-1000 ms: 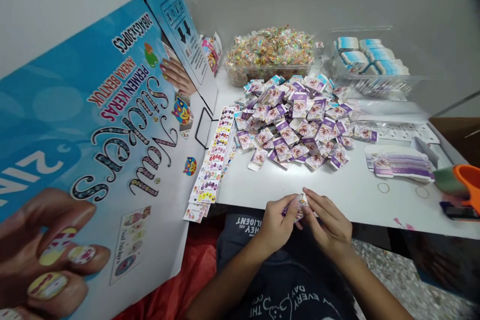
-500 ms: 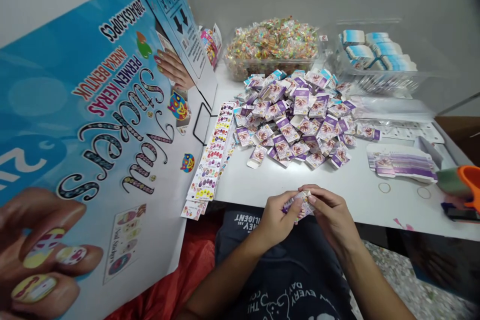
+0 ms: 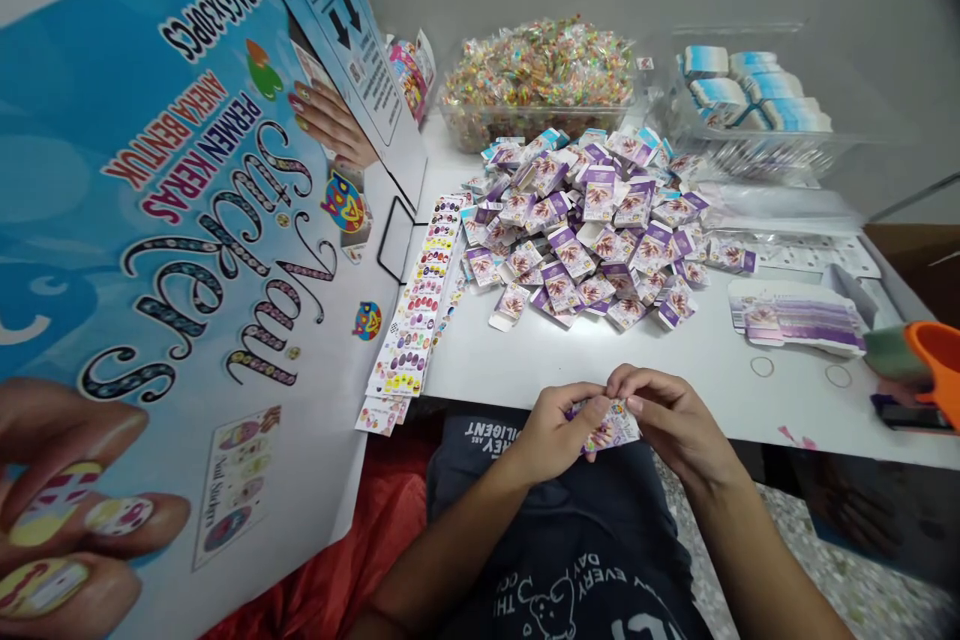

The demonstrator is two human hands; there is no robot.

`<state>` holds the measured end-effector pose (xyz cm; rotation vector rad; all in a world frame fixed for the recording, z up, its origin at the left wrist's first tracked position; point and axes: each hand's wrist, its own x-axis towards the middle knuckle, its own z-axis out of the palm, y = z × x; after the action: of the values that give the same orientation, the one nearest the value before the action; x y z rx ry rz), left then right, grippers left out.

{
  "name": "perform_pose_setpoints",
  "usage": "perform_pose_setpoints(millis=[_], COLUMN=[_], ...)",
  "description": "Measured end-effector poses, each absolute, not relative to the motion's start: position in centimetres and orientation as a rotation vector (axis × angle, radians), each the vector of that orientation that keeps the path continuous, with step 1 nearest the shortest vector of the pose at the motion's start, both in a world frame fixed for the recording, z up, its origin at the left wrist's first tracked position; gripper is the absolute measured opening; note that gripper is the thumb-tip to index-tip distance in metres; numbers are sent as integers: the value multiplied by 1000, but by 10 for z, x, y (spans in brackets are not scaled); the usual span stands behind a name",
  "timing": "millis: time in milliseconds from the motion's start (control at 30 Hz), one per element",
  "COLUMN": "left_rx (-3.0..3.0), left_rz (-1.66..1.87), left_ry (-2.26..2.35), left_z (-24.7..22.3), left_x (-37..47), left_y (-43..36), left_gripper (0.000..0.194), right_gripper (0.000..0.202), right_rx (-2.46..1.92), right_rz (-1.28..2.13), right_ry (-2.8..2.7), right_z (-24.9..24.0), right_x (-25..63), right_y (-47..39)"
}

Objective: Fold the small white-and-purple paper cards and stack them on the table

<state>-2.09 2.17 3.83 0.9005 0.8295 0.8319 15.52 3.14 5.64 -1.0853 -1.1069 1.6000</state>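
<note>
A small printed white and purple box [image 3: 619, 427] is held over my lap, at the table's front edge. My left hand [image 3: 562, 430] is closed round its left side, thumb across its face. At its upper right corner, the thumb and bent fingers of my right hand [image 3: 667, 415] pinch the edge. Beyond my hands lies a heap of small purple and white boxes [image 3: 570, 255], with some blue ones at the back. Sheets of nail stickers [image 3: 416, 320] are stacked left of the heap.
A large Nail Stickers carton [image 3: 217, 220] stands at the left. Behind the heap are a tub of wrapped candies [image 3: 536, 85] and a tub of blue-white bundles [image 3: 780, 100]. Flat purple cartons [image 3: 802, 320], rubber bands [image 3: 763, 367] and orange-handled scissors [image 3: 934, 360] lie at the right.
The small box is turned so more of its printed face shows. My right hand has shifted slightly right along its upper edge. The whole view has moved slightly.
</note>
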Motion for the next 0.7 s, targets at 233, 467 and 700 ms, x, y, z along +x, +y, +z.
perform_pose_setpoints(millis=[233, 467, 700], left_rx=[894, 958, 1087], left_rz=[833, 920, 1028], left_ry=[831, 863, 1003], left_z=[38, 40, 41], left_x=[-21, -23, -17], left_y=[21, 23, 18], left_gripper=[55, 53, 45], right_gripper=[12, 24, 38], right_rx=[-1075, -1217, -1341], right_rz=[1573, 1291, 1068], right_ry=[-1197, -1398, -1319], right_z=[62, 60, 52], right_x=[158, 151, 119], right_y=[34, 23, -4])
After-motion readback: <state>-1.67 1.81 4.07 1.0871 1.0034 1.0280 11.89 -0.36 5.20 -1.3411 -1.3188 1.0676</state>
